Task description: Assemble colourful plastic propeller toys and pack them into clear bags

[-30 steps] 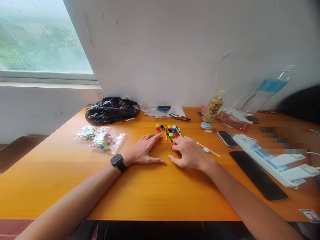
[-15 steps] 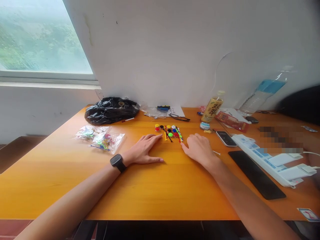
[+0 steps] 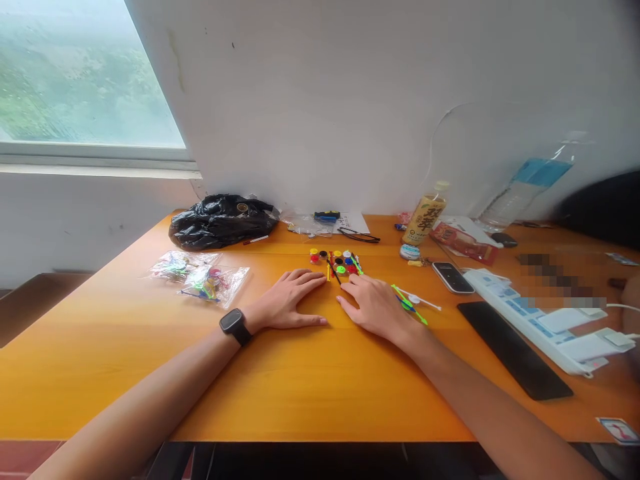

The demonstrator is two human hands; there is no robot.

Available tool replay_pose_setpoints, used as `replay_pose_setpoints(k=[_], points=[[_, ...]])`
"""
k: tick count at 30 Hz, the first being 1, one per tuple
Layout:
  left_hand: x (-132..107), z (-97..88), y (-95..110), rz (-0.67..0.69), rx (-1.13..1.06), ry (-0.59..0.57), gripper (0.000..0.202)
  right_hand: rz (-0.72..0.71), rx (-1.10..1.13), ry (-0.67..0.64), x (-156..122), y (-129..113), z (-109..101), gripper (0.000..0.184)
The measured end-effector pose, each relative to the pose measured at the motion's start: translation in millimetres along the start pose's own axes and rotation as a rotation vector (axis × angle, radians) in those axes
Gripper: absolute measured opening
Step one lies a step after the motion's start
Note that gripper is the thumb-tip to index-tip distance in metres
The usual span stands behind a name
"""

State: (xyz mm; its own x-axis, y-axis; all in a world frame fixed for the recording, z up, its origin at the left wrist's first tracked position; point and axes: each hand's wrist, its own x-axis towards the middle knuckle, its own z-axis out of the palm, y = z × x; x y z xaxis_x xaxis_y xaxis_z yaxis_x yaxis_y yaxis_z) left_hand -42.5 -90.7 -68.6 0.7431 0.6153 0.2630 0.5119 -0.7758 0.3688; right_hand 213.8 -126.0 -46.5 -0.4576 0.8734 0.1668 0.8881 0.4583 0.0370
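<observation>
My left hand (image 3: 287, 303) lies flat on the orange table (image 3: 280, 380), fingers stretched out, a black watch (image 3: 234, 325) on the wrist. My right hand (image 3: 373, 307) rests palm down just right of it, fingers spread, holding nothing. Its fingertips reach a cluster of small coloured discs and thin sticks (image 3: 340, 262) lying just beyond both hands. To the right of my right hand lie green and blue sticks (image 3: 409, 305) and a white stick with a disc (image 3: 423, 301).
Two clear bags of coloured parts (image 3: 203, 277) lie at the left, a black plastic bag (image 3: 220, 220) behind them. A bottle (image 3: 425, 217), a phone (image 3: 453, 277), a white power strip (image 3: 545, 320) and a black pad (image 3: 515, 350) fill the right side.
My right hand went right over the loose sticks, then came back left toward the cluster of discs. The green and blue sticks now lie uncovered to its right. My left hand stayed still.
</observation>
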Motion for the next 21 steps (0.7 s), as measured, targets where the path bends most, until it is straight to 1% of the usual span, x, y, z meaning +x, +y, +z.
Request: replay_pose_setpoints(k=[3,6,12,21], points=[[1,-1.3,2,0.009,0.007,-0.012,0.088,0.005,0.006,-0.001,1,0,-1,0.024],[1,-1.3,2,0.003,0.017,-0.022,0.09,0.05,0.009,-0.004,2,0,1,0.022],[1,-0.2,4,0.019,0.06,-0.04,0.088,0.094,-0.011,0.003,4,-1,9,0.025],[3,0.8,5,0.022,0.046,-0.027,0.089,0.224,0.026,0.024,8,-5,13,0.02]])
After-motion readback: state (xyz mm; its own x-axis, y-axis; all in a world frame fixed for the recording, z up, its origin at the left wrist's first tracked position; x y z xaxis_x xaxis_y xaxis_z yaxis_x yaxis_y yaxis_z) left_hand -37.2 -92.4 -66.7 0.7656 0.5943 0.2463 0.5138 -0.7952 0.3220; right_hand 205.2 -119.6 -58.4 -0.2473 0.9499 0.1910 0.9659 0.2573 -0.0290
